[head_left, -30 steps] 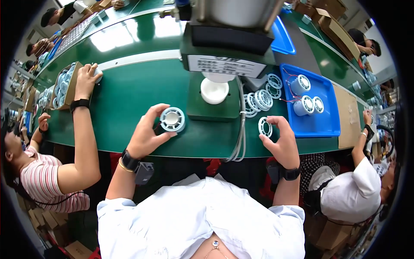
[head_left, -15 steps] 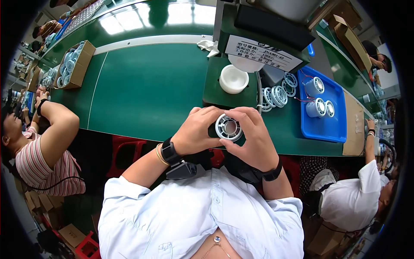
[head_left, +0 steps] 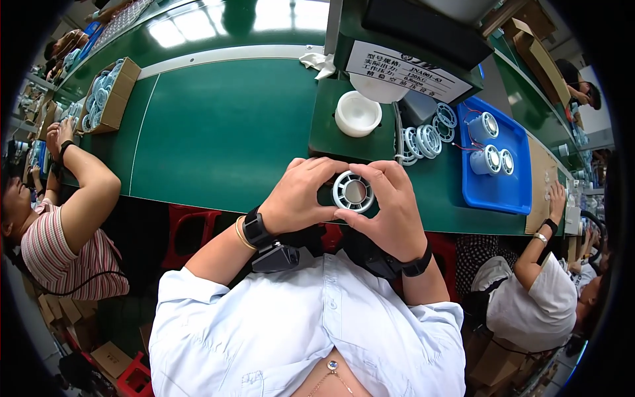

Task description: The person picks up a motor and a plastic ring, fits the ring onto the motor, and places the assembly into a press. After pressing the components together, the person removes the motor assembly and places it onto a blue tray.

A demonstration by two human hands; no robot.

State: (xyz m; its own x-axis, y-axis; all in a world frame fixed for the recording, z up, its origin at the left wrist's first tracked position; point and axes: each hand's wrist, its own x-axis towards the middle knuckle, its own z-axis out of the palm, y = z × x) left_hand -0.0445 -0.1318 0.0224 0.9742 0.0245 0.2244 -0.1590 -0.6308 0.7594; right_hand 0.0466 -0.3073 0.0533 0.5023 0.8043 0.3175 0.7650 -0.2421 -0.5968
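seen from the head camera, a worker's left hand (head_left: 301,198) and right hand (head_left: 390,205) meet at the near edge of the green counter (head_left: 218,132), each grip clamped on the rim of a round white fan part (head_left: 352,192) held between them, its face turned up. beyond it a white cup (head_left: 358,113) sits on a dark green pad (head_left: 344,129), with loose white rings (head_left: 423,139) beside a blue tray (head_left: 512,188) holding more fan parts. at far left another person's arm (head_left: 89,192) rests near a cardboard box (head_left: 109,96).
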